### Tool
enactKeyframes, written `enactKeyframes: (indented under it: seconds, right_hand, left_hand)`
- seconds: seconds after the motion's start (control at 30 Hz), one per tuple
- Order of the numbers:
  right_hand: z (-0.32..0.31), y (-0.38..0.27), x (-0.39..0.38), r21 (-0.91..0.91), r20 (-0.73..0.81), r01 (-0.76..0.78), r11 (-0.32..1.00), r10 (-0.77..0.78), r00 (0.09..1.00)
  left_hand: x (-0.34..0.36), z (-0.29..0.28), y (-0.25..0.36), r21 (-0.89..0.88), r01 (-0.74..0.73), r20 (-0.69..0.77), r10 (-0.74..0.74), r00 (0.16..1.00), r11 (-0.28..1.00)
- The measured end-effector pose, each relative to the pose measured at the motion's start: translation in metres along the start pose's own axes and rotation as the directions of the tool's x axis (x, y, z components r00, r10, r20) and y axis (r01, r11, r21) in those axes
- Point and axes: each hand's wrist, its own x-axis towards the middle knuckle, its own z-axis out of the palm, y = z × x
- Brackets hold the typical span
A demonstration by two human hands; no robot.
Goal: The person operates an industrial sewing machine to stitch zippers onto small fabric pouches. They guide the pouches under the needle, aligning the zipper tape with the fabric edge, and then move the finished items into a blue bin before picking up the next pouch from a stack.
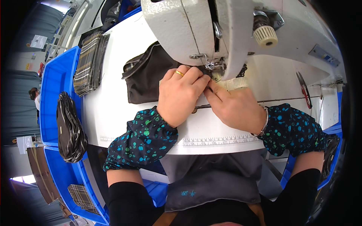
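- Head view: the left hand point(181, 94) is lying flat on the dark brown fabric piece point(145, 81), its fingertips closed down on the fabric's edge right by the presser foot point(211, 66) of the white sewing machine point(188, 26).
- The right hand point(233, 105) is meeting it from the other side, forefinger and thumb pinching narrowly on the same edge, just in front of the needle area.
- The fabric, with a zipper point(141, 60) running along its upper edge, is spreading leftward over the white bench point(113, 113), its near end tucked under the foot.
- To do this well, I judge both hands should be keeping the edge flat and aligned, with fingertips staying clear of the needle.
- A printed ruler strip point(218, 142) is running along the bench's front edge; scissors point(303, 90) are lying well apart on the right.
- Blue bins point(56, 75) on the left are holding a stack of plaid pieces point(88, 62) and a dark striped bundle point(69, 128).
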Motion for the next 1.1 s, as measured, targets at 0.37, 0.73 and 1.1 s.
enactKeyframes:
  seconds: [0.37, 0.73, 1.1]
  right_hand:
    - [-0.001, 0.001, -0.001, -0.007, 0.027, 0.012, 1.0, -0.012, 1.0]
    - [0.0, 0.002, -0.003, -0.031, 0.007, 0.03, 0.999, -0.03, 1.0]
    - [0.003, 0.005, -0.003, 0.005, -0.037, 0.047, 0.999, -0.047, 0.998]
  left_hand:
    - [-0.005, -0.001, -0.005, 0.045, -0.025, 0.086, 0.021, 0.996, 0.999]
    - [-0.003, -0.003, -0.002, 0.006, -0.007, 0.145, 0.006, 0.989, 1.0]
    - [0.006, -0.02, -0.012, 0.126, -0.078, 0.154, 0.059, 0.986, 0.989]
